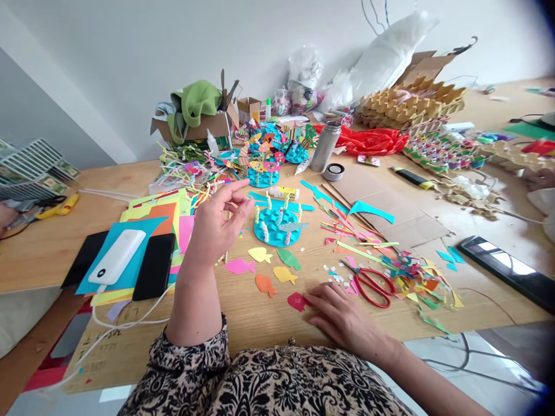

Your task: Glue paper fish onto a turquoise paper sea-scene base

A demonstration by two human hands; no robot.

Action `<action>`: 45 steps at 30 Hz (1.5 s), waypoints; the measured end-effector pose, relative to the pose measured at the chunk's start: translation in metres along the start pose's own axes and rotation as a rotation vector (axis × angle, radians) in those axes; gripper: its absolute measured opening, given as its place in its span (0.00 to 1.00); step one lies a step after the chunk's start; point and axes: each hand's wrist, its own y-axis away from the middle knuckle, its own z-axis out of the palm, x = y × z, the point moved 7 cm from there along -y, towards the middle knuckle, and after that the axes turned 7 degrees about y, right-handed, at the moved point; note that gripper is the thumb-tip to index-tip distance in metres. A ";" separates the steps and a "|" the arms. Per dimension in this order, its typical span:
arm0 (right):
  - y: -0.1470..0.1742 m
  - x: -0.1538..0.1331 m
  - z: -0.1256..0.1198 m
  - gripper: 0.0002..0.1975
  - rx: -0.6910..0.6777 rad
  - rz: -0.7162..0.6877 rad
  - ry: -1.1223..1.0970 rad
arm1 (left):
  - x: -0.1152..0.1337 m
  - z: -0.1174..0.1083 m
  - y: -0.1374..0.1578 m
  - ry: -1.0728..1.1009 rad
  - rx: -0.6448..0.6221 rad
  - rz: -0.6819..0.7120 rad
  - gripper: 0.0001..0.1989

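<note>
Your left hand (217, 222) was raised off the table (43, 248), thumb and fingertips pinched together — on something too small to make out, so I cannot tell whether it held anything. To its left lay a white power bank (116, 256) on blue paper, with a dark phone (154, 266) beside it. Just right of that hand sat the blue disc (277, 226), already dressed with upright striped stems and a grey fish, which looked to me well along though not full. Below it six paper fish lay loose and unplaced: pink (240, 266), yellow (259, 254), green (288, 258), orange (265, 284), another yellow (285, 275) and the red fish (298, 301).

Your right hand (342, 318) lay flat and open on the table, fingertips touching the red fish. Just past its fingers rested the red scissors (373, 286) among paper scraps. Finished discs (264, 173) stood farther back, so several pieces seemed done.

The glue bottle (284, 192) above the disc carried a label — too blurred to read.
</note>
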 end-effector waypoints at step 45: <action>-0.088 0.037 -0.092 0.12 0.400 0.468 -0.482 | -0.051 0.005 0.004 0.020 -0.123 -0.152 0.18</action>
